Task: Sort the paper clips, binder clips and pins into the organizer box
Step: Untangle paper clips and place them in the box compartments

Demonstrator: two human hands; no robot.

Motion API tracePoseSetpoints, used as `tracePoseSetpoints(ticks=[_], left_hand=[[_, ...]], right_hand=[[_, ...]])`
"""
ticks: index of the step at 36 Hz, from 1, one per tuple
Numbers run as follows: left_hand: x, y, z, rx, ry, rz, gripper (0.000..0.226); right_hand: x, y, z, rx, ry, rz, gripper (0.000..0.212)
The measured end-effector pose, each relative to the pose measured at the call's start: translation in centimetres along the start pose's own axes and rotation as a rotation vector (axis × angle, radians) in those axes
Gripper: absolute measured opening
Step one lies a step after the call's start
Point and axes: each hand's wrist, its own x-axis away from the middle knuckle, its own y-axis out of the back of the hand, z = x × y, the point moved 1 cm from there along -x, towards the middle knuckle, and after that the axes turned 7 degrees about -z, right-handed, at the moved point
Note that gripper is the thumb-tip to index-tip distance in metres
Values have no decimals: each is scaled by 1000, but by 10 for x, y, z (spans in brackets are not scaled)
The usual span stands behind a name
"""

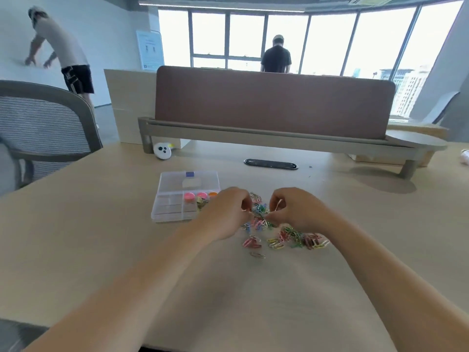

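A clear plastic organizer box [172, 207] lies open on the desk, its lid [187, 181] folded back. Pink and orange round items [189, 196] sit in its compartments. Right of the box, a loose heap of coloured paper clips [286, 236] spreads over the desk. My left hand [225, 212] hovers between box and heap, fingers curled and pinching at clips. My right hand [294, 208] is over the heap's far side, fingertips pinching a light-coloured paper clip. What the left fingers hold is blurred.
A brown desk divider [274, 102] on a raised shelf stands behind. A cable slot [270, 164] and a small white round device [163, 150] lie at the back. An office chair [43, 128] stands at left. Two people are in the background.
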Motion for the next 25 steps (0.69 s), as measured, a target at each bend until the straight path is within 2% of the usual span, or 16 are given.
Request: tracePoseSetpoints(ticks=[12,19,25], left_hand=[[4,49,85,-59,226,-79,6],[6,60,115,-128,223,-27,13],[3,56,126,-191,148,1,12]], right_hand=[[-70,-48,69,-59,194,31,16],[-98,-74,91,-119,187,38,14],[-109,-87,95,-133,167,22,13]])
